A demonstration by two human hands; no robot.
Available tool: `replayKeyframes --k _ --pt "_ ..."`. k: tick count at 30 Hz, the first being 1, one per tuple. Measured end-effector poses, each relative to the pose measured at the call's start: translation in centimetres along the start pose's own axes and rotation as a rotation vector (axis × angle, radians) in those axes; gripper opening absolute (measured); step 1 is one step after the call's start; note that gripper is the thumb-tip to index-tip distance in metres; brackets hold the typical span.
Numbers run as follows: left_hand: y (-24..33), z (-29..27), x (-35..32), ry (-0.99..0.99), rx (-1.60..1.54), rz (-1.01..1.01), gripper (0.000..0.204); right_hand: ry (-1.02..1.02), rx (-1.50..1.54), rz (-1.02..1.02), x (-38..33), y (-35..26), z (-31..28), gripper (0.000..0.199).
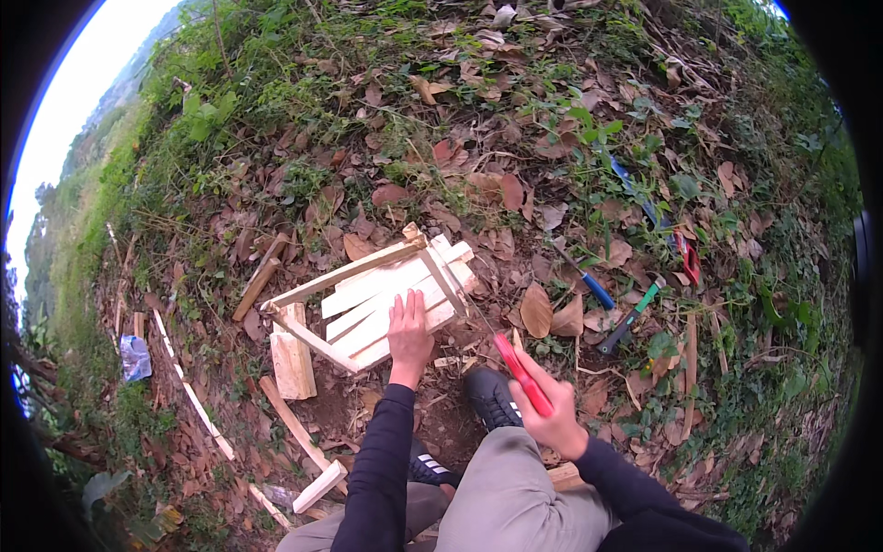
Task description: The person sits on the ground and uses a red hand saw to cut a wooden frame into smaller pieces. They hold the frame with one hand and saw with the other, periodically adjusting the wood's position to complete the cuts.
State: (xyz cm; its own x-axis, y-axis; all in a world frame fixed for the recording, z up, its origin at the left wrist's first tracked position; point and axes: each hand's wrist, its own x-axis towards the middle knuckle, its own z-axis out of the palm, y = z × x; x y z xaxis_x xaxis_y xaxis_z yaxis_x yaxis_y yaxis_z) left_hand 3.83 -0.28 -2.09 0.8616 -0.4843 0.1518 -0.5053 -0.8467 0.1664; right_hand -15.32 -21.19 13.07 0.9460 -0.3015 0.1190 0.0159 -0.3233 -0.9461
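My left hand [409, 327] lies flat, fingers stretched out, on the pale slats [368, 293] of a small wooden frame [345, 273]. The slats sit side by side, with narrow bars raised around them. My right hand [549, 409] is closed around the red handle of a handsaw [522, 373]. Its thin blade shows almost edge-on and points up and left to the frame's right end. Whether the blade touches the wood I cannot tell. A thick wood block [292, 365] stands by the frame's left corner.
On the leaves at the right lie a blue-handled tool [596, 289], a hammer [633, 317] with a green and black handle, and a long blue tool [644, 198] with a red grip. Wood strips [299, 428] lie at the left, near a crumpled wrapper [135, 357]. My shoes flank bare soil.
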Motion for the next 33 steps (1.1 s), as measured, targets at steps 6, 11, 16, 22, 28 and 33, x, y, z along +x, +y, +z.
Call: replayKeyframes --k 6,11,16,22,28,33 --pt "0.4 0.2 0.3 0.051 -0.006 0.053 0.071 0.042 0.049 0.065 5.2 1.1 2.8 0.050" --pt "-0.4 -0.8 -0.8 0.012 -0.017 0.029 0.073 -0.015 0.014 0.088 0.2 -1.0 -0.2 0.058" --pt "0.3 0.2 -0.7 0.063 -0.005 0.044 0.078 -0.028 -0.025 0.026 0.6 0.2 0.0 0.058" --pt "-0.5 -0.7 -1.2 0.015 -0.059 0.026 0.077 0.014 0.017 0.002 1.3 1.8 1.4 0.056" --pt "0.2 -0.2 -0.3 0.041 -0.003 0.048 0.076 -0.012 -0.028 0.009 -0.4 -0.3 -0.5 0.057" --pt "-0.3 -2.2 1.4 0.020 -0.040 0.008 0.074 0.021 0.026 0.074 4.8 -0.2 3.1 0.053"
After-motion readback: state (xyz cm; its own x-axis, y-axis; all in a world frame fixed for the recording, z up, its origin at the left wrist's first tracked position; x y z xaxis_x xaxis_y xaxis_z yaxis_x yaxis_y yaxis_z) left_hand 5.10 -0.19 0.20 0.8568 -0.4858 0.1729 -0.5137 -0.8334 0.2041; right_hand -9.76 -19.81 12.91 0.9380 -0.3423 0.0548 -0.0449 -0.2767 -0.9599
